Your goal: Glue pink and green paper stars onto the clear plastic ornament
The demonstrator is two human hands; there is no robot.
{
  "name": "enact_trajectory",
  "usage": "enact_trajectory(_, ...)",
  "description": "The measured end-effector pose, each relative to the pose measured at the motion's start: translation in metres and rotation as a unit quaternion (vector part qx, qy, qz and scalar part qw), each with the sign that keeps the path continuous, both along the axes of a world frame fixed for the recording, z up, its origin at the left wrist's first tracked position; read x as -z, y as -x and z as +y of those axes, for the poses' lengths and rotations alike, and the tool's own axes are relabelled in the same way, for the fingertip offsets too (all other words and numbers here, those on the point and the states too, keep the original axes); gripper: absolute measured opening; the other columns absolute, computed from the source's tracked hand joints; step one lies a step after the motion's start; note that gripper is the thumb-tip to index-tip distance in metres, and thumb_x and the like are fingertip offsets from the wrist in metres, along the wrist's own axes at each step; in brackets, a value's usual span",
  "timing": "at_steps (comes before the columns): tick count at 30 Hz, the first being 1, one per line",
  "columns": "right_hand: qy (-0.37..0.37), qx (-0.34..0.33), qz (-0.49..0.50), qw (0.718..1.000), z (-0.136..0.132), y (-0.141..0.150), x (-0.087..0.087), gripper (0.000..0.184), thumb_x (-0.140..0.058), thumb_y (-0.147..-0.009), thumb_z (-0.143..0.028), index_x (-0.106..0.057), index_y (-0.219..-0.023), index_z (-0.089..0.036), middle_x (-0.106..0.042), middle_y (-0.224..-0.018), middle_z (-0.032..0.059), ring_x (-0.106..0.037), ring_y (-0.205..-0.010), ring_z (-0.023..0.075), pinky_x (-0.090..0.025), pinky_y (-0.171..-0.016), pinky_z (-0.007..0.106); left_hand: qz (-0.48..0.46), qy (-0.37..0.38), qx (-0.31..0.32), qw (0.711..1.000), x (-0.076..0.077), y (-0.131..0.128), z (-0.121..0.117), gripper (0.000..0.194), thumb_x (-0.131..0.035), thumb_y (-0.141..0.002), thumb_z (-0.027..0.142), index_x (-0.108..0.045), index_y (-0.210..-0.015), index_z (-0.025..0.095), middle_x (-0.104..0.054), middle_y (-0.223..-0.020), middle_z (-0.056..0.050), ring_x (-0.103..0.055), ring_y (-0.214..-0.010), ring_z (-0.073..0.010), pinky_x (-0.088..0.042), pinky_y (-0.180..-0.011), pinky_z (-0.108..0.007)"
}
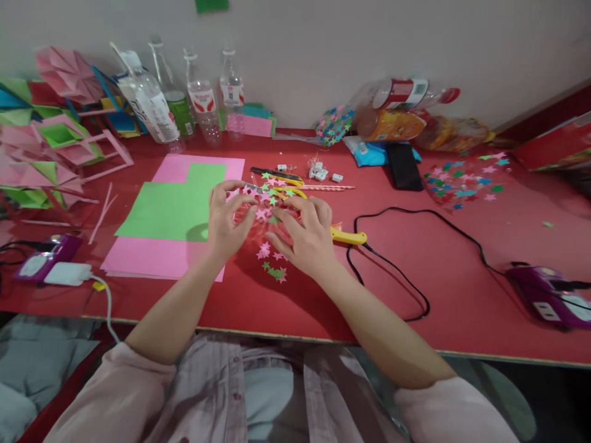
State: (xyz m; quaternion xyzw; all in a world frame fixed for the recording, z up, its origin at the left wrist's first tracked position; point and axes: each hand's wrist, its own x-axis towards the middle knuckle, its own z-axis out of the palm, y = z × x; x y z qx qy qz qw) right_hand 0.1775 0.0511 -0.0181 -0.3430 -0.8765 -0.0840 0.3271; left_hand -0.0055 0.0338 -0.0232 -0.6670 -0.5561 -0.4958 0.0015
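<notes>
Between my two hands is a clear plastic piece covered with pink and green paper stars (261, 214); its full shape is hard to make out. My left hand (229, 223) curls around its left side, thumb and fingertips on it. At the right side, the bent fingers of my right hand (305, 237) touch the stars, the thumb lower down. Loose pink and green stars (276, 272) lie on the red table (295, 314) just below. A yellow-handled corded tool (349, 237) rests right of my right hand. Yellow-handled scissors (295, 192) lie partly hidden behind my hands.
Pink and green paper sheets (166, 212) lie left, beside folded paper crafts (60, 141). Bottles (202, 101) stand along the wall. A phone (404, 166) and a star-covered clear piece (466, 179) are right. The black cord (434, 211) loops to a purple power strip (549, 298).
</notes>
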Motion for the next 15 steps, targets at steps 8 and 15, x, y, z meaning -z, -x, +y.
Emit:
enact_trajectory(8,0.011,0.01,0.17,0.985,0.004,-0.017,-0.009,0.018,-0.052,-0.09,-0.029,-0.061,-0.103,-0.022,-0.058,-0.106,0.0081,-0.055,-0.102,0.0223,-0.044,-0.09,0.041,-0.199,-0.004,-0.027,0.98,0.005,0.016,0.011,0.01,-0.052,-0.084,0.021,-0.06,-0.09,0.022,-0.058,-0.105,-0.005,-0.054,-0.105,-0.0177,-0.043,-0.095,-0.035)
enact_trajectory(15,0.296,0.084,0.254,0.917,0.042,-0.045,-0.002,0.015,-0.047,-0.085,-0.026,-0.058,-0.095,-0.022,-0.063,-0.089,0.0018,-0.058,-0.065,0.0132,-0.05,-0.065,0.031,-0.532,0.231,0.011,0.814,0.009,0.03,0.027,0.01,-0.044,-0.084,0.022,-0.052,-0.083,0.018,-0.062,-0.086,-0.004,-0.064,-0.072,-0.0138,-0.052,-0.073,-0.032)
